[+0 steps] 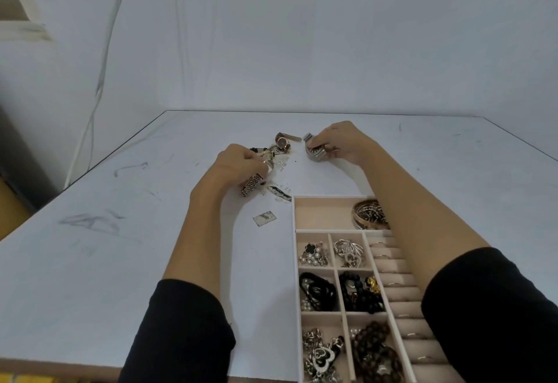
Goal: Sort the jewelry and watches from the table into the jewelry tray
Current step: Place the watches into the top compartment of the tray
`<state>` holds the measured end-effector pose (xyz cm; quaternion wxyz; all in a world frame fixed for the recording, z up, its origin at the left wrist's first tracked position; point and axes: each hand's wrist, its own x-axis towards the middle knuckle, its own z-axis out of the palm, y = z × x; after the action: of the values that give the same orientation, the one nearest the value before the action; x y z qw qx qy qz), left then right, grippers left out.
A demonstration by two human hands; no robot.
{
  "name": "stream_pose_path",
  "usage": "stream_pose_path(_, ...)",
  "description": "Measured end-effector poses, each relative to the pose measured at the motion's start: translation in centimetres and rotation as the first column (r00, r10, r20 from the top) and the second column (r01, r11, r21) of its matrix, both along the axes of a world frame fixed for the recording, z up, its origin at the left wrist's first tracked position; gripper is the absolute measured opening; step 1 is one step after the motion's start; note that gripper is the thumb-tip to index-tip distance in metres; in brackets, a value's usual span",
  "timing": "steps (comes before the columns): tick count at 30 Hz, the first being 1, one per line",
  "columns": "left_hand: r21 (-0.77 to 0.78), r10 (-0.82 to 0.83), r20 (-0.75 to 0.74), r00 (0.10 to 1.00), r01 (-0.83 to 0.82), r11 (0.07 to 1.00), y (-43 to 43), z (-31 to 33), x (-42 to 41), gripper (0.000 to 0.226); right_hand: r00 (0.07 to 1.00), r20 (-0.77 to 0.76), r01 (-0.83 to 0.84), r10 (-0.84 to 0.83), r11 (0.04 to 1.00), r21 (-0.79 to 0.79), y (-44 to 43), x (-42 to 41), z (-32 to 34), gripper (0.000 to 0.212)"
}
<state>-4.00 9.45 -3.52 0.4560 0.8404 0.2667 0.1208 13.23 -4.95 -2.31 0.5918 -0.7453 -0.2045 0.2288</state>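
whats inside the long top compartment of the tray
A pile of bangles with silver pieces tangled inside sits at its right end; the left part shows bare lining. The right forearm covers the right corner, so anything there is hidden.

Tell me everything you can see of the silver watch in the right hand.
The silver watch looks like metal, with a band of small links curled into a loop; its face is unclear. It is at the far part of the table, on or just above the surface. The right hand holds it, fingers curled round its right side. Nothing else touches it.
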Motion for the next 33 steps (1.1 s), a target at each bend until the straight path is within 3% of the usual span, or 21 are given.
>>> stream_pose_path(6,-0.215,-0.063,0.184,0.981,0.103,0.971,-0.7,1.5,-0.7,0.019,0.966,-0.237,-0.089,0.105,0.993,0.078,-3.0,0.1,1.6,0.029)
stream_pose_path(13,-0.310,-0.246,0.255,0.935,0.320,0.895,-2.8,3.7,-1.8,0.024,0.989,-0.063,-0.128,0.136,0.985,0.117,-6.8,-3.0,2.2,0.019)
stream_pose_path(16,-0.319,-0.314,0.258,0.914,0.387,0.865,-3.6,4.2,-2.1,0.023,0.985,-0.092,-0.124,0.147,0.969,0.215,-8.2,-4.5,2.1,0.015)
stream_pose_path(21,-0.322,-0.409,0.194,0.892,0.452,0.832,-4.7,4.6,-2.4,0.029,0.959,-0.227,-0.062,0.167,0.910,0.409,-9.5,-6.5,2.1,0.015)
stream_pose_path(26,-0.311,-0.509,0.018,0.860,0.489,0.815,-5.7,4.1,-2.4,0.032,0.962,-0.227,-0.054,0.153,0.920,0.389,-9.9,-7.3,1.6,0.031)
stream_pose_path(33,-0.211,-0.530,-0.071,0.845,0.507,0.836,-5.9,3.8,-2.2,0.028,0.966,-0.222,-0.038,0.132,0.923,0.383,-10.2,-7.0,1.4,0.020)
